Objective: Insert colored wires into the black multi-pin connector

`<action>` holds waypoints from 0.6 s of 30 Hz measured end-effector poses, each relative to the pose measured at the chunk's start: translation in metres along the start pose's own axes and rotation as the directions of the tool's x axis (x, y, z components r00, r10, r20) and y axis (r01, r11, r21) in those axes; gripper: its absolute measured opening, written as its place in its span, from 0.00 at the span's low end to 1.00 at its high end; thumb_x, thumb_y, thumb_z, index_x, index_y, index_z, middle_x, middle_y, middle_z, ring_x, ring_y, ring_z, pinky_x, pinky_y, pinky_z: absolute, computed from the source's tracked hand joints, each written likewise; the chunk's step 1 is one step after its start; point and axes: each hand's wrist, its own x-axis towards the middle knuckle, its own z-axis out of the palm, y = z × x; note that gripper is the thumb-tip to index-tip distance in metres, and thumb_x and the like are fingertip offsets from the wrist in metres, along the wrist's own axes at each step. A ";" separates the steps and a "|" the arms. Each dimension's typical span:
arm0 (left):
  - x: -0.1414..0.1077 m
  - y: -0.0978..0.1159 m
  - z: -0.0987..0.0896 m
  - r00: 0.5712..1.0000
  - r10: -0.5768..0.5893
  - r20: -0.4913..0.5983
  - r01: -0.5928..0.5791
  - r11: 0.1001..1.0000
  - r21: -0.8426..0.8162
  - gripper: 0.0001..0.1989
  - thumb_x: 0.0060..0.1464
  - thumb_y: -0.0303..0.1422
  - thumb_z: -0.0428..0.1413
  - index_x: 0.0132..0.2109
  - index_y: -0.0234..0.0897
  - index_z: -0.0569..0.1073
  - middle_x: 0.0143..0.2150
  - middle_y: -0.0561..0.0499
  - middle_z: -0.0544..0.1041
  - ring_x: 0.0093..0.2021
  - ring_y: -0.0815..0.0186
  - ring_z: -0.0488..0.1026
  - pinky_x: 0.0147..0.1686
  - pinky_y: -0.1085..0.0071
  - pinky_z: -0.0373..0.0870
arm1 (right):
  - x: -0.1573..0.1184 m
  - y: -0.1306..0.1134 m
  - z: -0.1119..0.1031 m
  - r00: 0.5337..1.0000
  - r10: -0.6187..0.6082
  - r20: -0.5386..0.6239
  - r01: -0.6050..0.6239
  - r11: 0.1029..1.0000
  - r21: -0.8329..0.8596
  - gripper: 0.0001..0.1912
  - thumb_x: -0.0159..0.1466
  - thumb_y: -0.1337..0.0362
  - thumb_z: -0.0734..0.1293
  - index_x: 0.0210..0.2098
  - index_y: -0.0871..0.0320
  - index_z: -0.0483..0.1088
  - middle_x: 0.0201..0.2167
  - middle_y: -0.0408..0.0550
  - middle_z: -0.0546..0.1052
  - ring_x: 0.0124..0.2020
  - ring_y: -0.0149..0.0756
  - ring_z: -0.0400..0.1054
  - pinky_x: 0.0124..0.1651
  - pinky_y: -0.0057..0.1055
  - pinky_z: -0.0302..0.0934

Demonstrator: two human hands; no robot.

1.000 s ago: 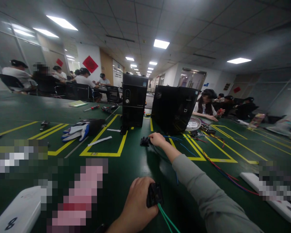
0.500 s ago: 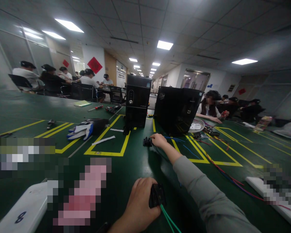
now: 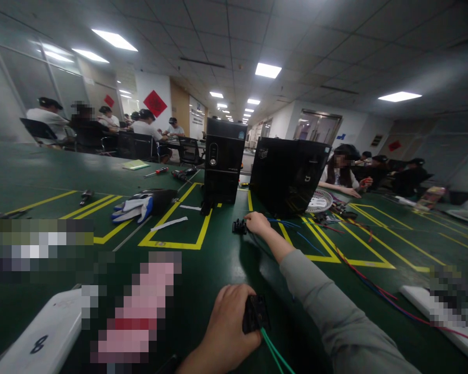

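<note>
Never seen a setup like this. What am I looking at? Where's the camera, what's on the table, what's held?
No machine: a person works with bare hands, and one head-worn camera takes every picture, looking forward and down. The left hand holds a black rectangular block with green wires running from it. The right hand reaches to a small black part; its grip is hard to make out. On the dark green tabletop with yellow lines stand two black box-shaped cases. Left of them lie a white-and-blue glove and a red-handled screwdriver.
</note>
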 end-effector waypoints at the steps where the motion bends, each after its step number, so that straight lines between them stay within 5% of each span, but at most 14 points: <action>1: 0.000 0.000 0.000 1.000 -0.003 0.002 0.003 1.000 0.000 0.17 0.37 0.25 0.56 0.39 0.41 0.66 0.38 0.53 0.70 0.41 0.59 0.65 0.42 0.65 0.58 | 0.000 0.000 0.000 1.000 -0.001 0.002 0.001 1.000 0.001 0.13 0.66 0.61 0.62 0.49 0.57 0.67 0.50 0.50 0.70 0.45 0.39 0.68 0.46 0.42 0.64; 18: -0.002 -0.002 0.001 1.000 0.005 -0.001 -0.005 1.000 -0.002 0.19 0.37 0.25 0.57 0.41 0.42 0.66 0.40 0.53 0.71 0.42 0.59 0.65 0.44 0.65 0.59 | 0.007 -0.008 0.004 0.996 0.003 0.087 0.002 0.999 -0.051 0.14 0.66 0.61 0.63 0.50 0.58 0.66 0.49 0.50 0.70 0.44 0.39 0.68 0.45 0.42 0.65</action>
